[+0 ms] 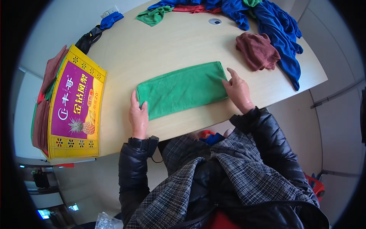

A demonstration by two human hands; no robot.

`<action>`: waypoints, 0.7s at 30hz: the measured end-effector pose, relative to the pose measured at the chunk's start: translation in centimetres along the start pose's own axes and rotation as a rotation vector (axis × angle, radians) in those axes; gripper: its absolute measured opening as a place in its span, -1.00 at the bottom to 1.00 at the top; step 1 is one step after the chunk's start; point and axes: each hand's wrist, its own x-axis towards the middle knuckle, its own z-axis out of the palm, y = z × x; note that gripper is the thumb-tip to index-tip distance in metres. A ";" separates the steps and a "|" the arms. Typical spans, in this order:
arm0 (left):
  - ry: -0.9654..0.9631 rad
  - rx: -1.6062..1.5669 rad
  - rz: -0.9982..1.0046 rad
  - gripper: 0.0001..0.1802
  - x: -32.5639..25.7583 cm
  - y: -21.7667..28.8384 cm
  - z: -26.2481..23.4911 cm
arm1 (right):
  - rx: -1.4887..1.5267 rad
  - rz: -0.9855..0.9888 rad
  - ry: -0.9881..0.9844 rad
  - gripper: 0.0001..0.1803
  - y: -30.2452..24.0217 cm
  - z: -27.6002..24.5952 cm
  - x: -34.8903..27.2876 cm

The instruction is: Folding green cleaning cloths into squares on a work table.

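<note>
Green cloth (182, 89) flat on bench (152, 49), folded to a long strip, centred before the body. Left hand (138, 116) at left end, fingers together, pressed against the edge to pin it. Right hand (239, 91) on right end, fingers slightly apart, flat on the fold to hold it square. Brown cloth (257, 50) and blue cloth (280, 34) heaped beyond, clear of the strip. Yellow crate (74, 105) at left edge, within reach.
</note>
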 end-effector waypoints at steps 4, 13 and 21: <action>0.179 0.166 0.191 -0.34 -1.6 -0.3 0.6 | -0.142 -0.061 0.110 -0.45 -0.8 0.3 -2.1; 0.099 0.367 0.125 -0.36 -5.3 2.7 -0.1 | -0.263 -0.250 0.201 -0.50 1.6 -1.1 -5.5; 0.125 0.547 0.059 -0.38 -6.3 4.4 -0.6 | -0.401 -0.272 0.136 -0.49 0.6 -2.8 -5.7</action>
